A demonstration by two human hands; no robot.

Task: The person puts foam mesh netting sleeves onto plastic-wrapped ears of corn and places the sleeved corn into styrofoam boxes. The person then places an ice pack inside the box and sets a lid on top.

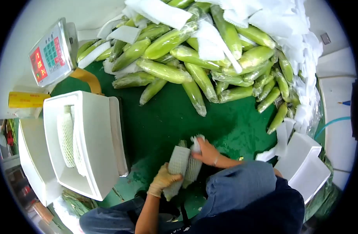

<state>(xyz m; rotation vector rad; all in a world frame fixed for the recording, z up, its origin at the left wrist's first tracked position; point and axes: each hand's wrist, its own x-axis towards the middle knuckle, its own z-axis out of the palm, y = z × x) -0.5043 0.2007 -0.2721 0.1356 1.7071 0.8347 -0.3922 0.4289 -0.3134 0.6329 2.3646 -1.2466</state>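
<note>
My left hand (163, 180), in a pale glove, is wrapped round a green vegetable in a white foam net sleeve (178, 160). Just right of it, my right hand (206, 151) grips the upper end of a second foam-sleeved vegetable (194, 162). The two sleeved pieces lie side by side, tilted, above my lap. Beyond them is a big heap of long green vegetables in clear film (163, 71) on the green surface (155, 124).
A white foam box (94, 144) at the left holds sleeved pieces (66, 136). Behind it stands a scale display (50, 54). White foam sleeves (280, 23) pile up at the back right. Another white foam container (303, 163) sits at the right, near a blue hose (331, 123).
</note>
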